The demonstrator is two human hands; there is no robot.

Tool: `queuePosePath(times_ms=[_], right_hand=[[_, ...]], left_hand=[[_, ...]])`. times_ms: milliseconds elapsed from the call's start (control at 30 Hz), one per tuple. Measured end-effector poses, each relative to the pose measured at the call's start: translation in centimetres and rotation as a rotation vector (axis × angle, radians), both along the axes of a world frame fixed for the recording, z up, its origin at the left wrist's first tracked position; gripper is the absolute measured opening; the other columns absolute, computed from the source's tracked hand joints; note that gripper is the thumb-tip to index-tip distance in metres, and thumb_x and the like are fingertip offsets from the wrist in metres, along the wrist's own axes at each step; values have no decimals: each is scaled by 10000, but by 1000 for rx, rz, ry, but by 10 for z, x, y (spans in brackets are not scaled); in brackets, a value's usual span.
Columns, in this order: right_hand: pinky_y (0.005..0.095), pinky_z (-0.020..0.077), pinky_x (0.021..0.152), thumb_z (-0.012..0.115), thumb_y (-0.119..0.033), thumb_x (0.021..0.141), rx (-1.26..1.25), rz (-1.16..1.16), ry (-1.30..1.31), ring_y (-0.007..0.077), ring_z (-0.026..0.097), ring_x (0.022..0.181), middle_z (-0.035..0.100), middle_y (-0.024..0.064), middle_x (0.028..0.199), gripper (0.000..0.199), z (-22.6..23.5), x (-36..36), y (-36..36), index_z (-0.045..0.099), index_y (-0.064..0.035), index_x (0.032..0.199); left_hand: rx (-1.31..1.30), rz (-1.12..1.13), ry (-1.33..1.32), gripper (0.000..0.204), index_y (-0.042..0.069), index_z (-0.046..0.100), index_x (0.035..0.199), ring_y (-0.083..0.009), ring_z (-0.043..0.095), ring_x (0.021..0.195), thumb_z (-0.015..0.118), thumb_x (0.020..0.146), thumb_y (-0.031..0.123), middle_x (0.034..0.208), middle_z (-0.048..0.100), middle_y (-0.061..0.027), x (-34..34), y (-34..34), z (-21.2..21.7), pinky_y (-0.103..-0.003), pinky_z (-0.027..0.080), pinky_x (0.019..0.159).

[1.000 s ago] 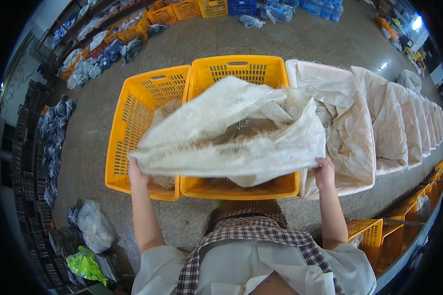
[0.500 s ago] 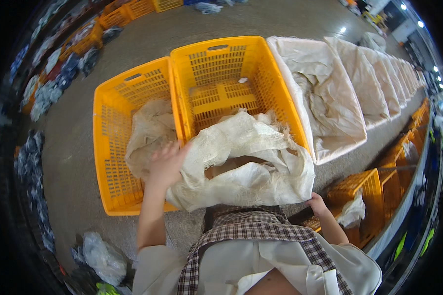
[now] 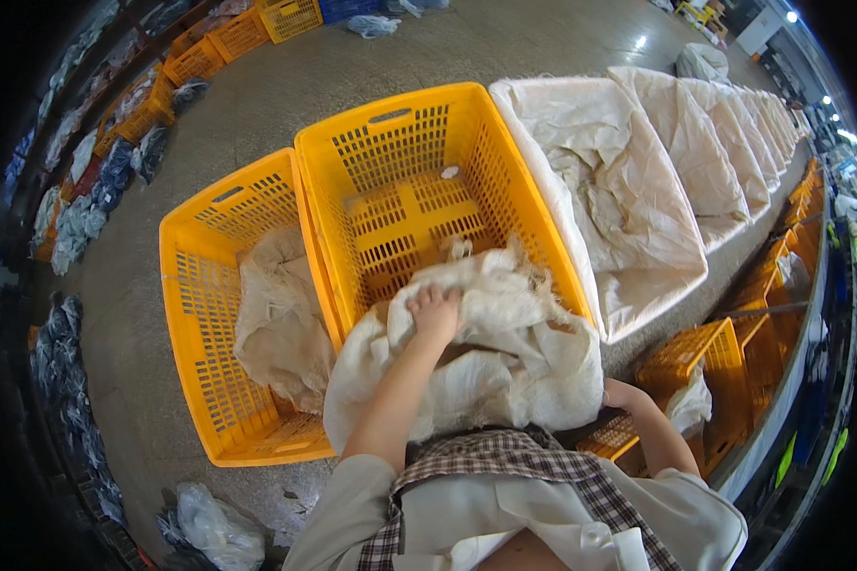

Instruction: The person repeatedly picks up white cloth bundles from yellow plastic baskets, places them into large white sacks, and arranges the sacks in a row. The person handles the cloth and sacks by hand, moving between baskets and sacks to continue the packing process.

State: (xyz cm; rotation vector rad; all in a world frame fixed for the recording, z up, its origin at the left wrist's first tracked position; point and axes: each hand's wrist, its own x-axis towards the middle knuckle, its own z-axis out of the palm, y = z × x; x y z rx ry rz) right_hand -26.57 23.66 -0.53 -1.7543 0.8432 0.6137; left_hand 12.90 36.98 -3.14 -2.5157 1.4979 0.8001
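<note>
A white woven sack (image 3: 533, 381) with frayed edges drapes over the near end of a yellow plastic crate (image 3: 390, 105), gathered in folds. On top of the sack, my left hand (image 3: 435, 312) has its fingers bent into the cloth, gripping a fold above the crate. At the near right corner of the same crate, my right hand (image 3: 621, 393) holds the sack's edge; its fingertips are partly hidden by the cloth. A small white bit (image 3: 449, 172) lies near the far end of the crate's floor.
Touching on the left is another yellow crate (image 3: 186, 314) with a crumpled woven sack (image 3: 281, 314) inside. White-lined crates (image 3: 628, 181) run in a row to the right. More yellow crates (image 3: 700, 366) stand at right, and a clear plastic bag (image 3: 217, 528) lies on the floor.
My left hand has moved right and away from me, from the sack's left edge onto its middle. The sack's opening has folded over. My right hand stays at the right corner.
</note>
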Motion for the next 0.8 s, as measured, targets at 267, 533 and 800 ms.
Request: queuePosePath(times_ms=[267, 533, 800], right_hand=[[377, 399, 912, 717, -166, 726, -703, -170, -517, 312, 494, 1107, 526, 171, 1180, 583, 83, 156, -109, 456, -52, 1234], [418, 405, 928, 741, -208, 663, -467, 243, -441, 329, 529, 1071, 576, 178, 1121, 689, 28, 344, -163, 457, -112, 1284], [397, 501, 785, 593, -76, 712, -1215, 3, -468, 302, 600, 938, 554, 139, 1110, 430, 98, 415, -274, 558, -91, 1140]], left_hand=[[-796, 484, 838, 310, 29, 569, 1087, -185, 592, 926, 578, 782, -24, 993, 632, -84, 46, -52, 89, -298, 459, 820], [-822, 323, 931, 372, 35, 582, 1034, -129, 573, 911, 571, 690, -107, 963, 608, -36, 132, -56, 232, -253, 446, 831], [-125, 169, -496, 216, 88, 628, 924, -299, 602, 938, 517, 739, 80, 979, 636, -139, 289, 13, 155, -427, 487, 790]])
